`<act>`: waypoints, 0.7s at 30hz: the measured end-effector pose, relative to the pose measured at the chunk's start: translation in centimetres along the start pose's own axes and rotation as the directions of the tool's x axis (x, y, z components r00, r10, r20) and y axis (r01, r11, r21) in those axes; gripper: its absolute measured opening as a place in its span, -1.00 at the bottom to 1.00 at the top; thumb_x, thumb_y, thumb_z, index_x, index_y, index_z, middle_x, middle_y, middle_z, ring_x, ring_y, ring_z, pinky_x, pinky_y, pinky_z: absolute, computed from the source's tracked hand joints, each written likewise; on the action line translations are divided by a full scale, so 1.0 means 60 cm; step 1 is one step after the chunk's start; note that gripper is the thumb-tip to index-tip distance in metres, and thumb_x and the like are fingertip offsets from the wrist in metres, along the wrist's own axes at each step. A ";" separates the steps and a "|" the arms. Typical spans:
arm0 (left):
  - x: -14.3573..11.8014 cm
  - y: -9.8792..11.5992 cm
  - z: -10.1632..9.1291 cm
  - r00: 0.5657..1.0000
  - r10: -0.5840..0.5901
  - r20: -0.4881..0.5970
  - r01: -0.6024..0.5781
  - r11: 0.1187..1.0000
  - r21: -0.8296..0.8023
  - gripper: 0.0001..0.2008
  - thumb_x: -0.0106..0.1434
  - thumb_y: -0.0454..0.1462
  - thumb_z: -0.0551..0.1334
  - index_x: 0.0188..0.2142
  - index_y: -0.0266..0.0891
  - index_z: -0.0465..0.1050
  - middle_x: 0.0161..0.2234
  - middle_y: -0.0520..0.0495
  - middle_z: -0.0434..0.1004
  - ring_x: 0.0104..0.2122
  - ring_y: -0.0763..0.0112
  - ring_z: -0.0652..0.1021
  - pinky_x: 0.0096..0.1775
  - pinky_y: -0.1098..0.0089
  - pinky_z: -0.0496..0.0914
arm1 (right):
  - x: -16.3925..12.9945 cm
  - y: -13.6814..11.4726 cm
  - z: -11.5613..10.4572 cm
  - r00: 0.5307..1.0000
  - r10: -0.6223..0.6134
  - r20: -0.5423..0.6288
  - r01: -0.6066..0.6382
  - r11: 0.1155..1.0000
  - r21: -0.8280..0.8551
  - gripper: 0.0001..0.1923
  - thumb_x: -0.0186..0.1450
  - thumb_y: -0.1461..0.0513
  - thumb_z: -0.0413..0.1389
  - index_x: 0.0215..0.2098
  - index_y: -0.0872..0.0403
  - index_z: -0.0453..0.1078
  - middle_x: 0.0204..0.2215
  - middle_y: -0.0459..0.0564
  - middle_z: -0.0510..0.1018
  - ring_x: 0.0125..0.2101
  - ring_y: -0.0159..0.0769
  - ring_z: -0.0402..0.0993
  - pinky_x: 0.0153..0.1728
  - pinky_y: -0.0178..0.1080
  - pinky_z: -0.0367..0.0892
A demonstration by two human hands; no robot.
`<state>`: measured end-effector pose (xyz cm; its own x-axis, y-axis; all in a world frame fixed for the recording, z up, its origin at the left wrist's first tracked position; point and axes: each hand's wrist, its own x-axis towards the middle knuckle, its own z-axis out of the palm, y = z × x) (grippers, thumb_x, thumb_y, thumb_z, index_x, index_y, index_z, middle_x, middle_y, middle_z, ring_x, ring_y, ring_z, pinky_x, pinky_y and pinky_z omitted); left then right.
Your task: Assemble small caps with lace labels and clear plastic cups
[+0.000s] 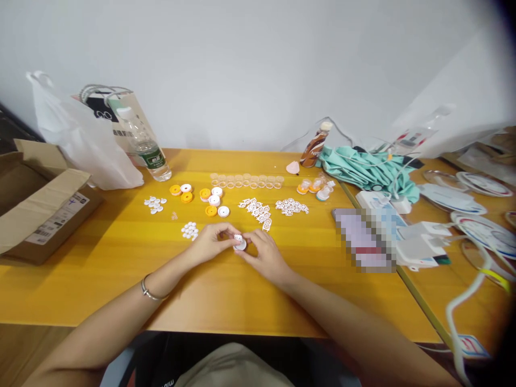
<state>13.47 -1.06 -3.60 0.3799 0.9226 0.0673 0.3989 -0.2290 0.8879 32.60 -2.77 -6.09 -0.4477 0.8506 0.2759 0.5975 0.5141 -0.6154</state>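
Held: small white plastic disc (240, 243), pinched by fingers of left hand (210, 240) and right hand (264, 253).
Handling: likely light, stiff, slippery; grip at the rim.

Not much legible here tbh. The brown drink bottle (315, 145) at the back of the desk (121, 258) has white letters on its label, looks like "NE..." but the rest is cut off. The clear water bottle (145, 145) has a green label w/ white characters, too small to read. The cardboard box (44, 215) on the left has a shipping label w/ barcodes, txt is just blur. The paper bag (121, 115) shows a black logo + a line of print, unreadable.
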 end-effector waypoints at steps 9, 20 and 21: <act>-0.002 -0.002 0.007 0.987 0.157 -0.031 -0.148 0.969 0.198 -0.86 0.21 -0.24 0.21 -0.25 -0.20 0.48 -0.26 -0.04 0.58 -0.24 0.36 0.54 -0.12 0.37 0.35 | 0.008 0.015 0.001 1.000 -0.013 -0.028 0.014 1.000 0.025 -0.74 0.25 0.11 0.11 -0.12 0.02 0.35 -0.32 -0.02 0.44 -0.24 -0.23 0.36 -0.19 -0.17 0.26; -0.002 0.005 0.003 0.974 0.225 0.001 -0.209 0.903 0.375 -0.88 0.23 -0.26 0.20 -0.26 -0.18 0.49 -0.28 -0.05 0.59 -0.27 0.34 0.53 -0.08 0.29 0.27 | 0.009 0.015 -0.001 1.000 -0.012 -0.021 0.013 0.999 0.043 -0.74 0.25 0.10 0.11 -0.13 0.02 0.38 -0.34 -0.02 0.44 -0.25 -0.24 0.37 -0.20 -0.18 0.26; -0.002 0.006 0.003 0.973 0.231 0.010 -0.217 0.898 0.384 -0.88 0.24 -0.26 0.19 -0.25 -0.17 0.49 -0.28 -0.04 0.58 -0.27 0.34 0.53 -0.08 0.29 0.27 | 0.008 0.015 -0.001 1.000 -0.013 -0.021 0.014 0.999 0.042 -0.74 0.25 0.10 0.11 -0.13 0.02 0.38 -0.34 -0.02 0.44 -0.25 -0.24 0.37 -0.21 -0.19 0.26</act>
<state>13.68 -1.31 -3.38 0.4698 0.8418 0.2657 0.5960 -0.5246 0.6079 32.95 -1.87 -6.43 -0.4416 0.8460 0.2989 0.5630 0.5207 -0.6418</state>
